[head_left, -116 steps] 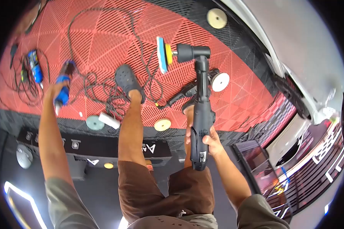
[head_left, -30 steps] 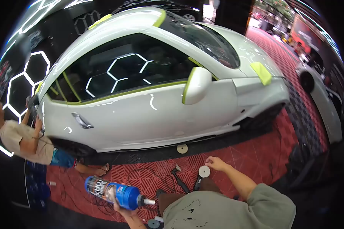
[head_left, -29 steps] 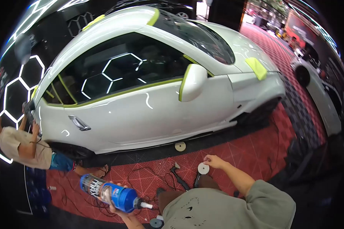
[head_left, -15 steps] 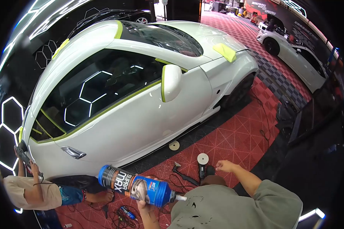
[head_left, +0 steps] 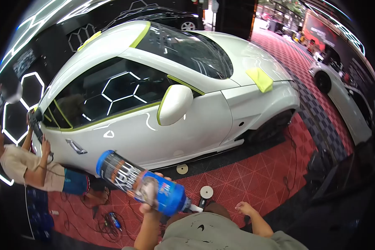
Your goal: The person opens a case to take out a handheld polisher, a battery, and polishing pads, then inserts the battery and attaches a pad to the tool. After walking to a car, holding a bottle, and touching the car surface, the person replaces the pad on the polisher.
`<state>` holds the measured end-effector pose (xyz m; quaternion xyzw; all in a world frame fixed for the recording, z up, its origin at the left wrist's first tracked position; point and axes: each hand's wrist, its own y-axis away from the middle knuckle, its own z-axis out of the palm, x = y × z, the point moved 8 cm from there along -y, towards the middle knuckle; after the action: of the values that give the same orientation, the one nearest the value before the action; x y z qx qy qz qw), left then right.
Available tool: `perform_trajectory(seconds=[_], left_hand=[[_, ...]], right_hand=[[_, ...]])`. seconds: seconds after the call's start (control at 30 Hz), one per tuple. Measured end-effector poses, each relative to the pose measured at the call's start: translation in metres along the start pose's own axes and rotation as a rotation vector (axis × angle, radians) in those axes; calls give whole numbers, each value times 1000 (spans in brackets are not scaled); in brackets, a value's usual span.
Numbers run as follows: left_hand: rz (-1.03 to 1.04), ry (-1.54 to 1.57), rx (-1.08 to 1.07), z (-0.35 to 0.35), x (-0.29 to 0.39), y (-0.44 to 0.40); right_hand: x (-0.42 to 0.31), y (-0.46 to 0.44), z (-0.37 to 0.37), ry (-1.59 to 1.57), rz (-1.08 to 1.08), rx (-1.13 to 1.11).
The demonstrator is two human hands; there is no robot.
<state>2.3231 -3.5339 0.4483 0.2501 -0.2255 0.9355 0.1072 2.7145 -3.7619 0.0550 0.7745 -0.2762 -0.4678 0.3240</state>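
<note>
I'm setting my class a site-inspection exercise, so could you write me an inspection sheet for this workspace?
Surface: red floor tiles, with a dark strip beside the car.
Job's things: blue bottle, tilted, nozzle toward the picture's lower right; white car with yellow-green tape and a yellow cloth near its front.
Clutter: pale round pad beside the car; white round pad by the wearer's legs; blue item among cables, too small to identify.
Grips: left grip holds the bottle; right grip is empty.
Cables: dark cables lie loose at lower left.
Surroundings: another person holds a dark tool at the car's rear; second white car at far right; dark car behind.
</note>
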Motion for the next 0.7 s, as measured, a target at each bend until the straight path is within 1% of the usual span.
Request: perform_trajectory(seconds=[0.03,0.07,0.1,0.13,0.17,0.23,0.3,0.33,0.4,0.43,0.47,0.5,0.53,0.57,0.6,0.63,0.7], left_hand=[[115,95,-31,6,-4,-10],[174,99,4,17,-6,-19],[228,104,38,27,-7,-21],[217,45,70,6,-25,-15],[228,34,96,20,-34,-11],[128,-303,228,44,-59,-9],[171,-268,54,70,-58,-31],[246,-265,36,72,-49,-39],[358,-114,23,101,-32,-67],[352,117,-73,118,-32,-82],[368,80,-111,128,-24,-96],[352,120,-129,133,-25,-105],[370,158,-145,131,-26,-114],[387,196,-162,130,-28,-121],[345,228,-141,132,-38,-127],[387,51,-85,123,-43,-128],[327,-6,-51,114,-65,-142]], right_hand=[[0,6,-22,-184,-9,71],[6,9,-42,-375,-10,139],[13,6,-56,-356,-9,113],[27,7,-77,-306,6,142],[42,7,-98,-253,21,174],[60,6,-126,-176,19,165],[71,6,-150,-181,59,234],[71,6,-156,-257,62,253],[70,-5,-157,-323,53,251],[70,-9,-157,-381,41,263],[56,-14,-155,-403,-40,272],[35,-18,-149,-426,-124,279],[4,-17,-142,-467,-186,233],[-35,-9,-138,-509,-249,189],[-88,13,-135,-530,-342,131],[-140,42,-135,-551,-430,76],[-218,82,-132,-687,-624,-78]])
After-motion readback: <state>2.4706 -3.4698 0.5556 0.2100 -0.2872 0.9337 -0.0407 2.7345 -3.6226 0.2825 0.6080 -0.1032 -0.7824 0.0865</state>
